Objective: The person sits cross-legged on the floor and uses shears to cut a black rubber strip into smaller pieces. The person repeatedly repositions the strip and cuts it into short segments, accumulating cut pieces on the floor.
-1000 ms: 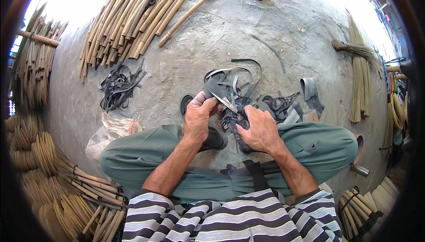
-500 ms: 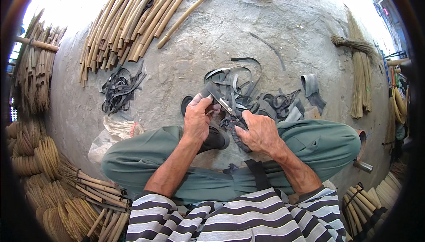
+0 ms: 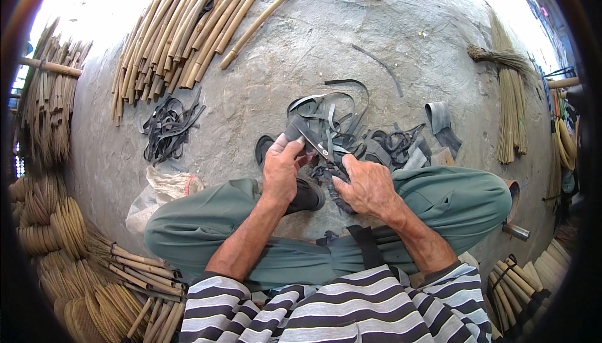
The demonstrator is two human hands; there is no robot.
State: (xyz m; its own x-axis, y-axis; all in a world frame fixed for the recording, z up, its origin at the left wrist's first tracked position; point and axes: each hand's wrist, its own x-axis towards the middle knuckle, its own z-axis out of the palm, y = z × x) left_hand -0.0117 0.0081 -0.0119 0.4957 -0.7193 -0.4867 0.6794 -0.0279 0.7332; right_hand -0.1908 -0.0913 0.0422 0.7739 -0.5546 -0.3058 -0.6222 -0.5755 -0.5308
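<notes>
The left hand pinches the end of a flat black rubber strip between thumb and curled fingers; a slim knife with a pale blade lies slanted across that strip just beyond the fingertips. The right hand has its fingers bent and pressed together on a dark braided rubber piece, which lies between the two hands, over the knees of the green trousers. A black sandal sits under the left wrist

Just past the hands, near the middle of the grey concrete floor, lies one tangled heap of black rubber strips; a second, smaller heap lies well apart toward the floor's left side. One loose strip lies alone farther out. One spread of cane poles — too many to count — fills the far left; one straw broom bundle lies at the right edge

Against half a second ago, both hands sit slightly lower and closer to the lap, the strip drawn nearer — the heaps are unmoved
</notes>
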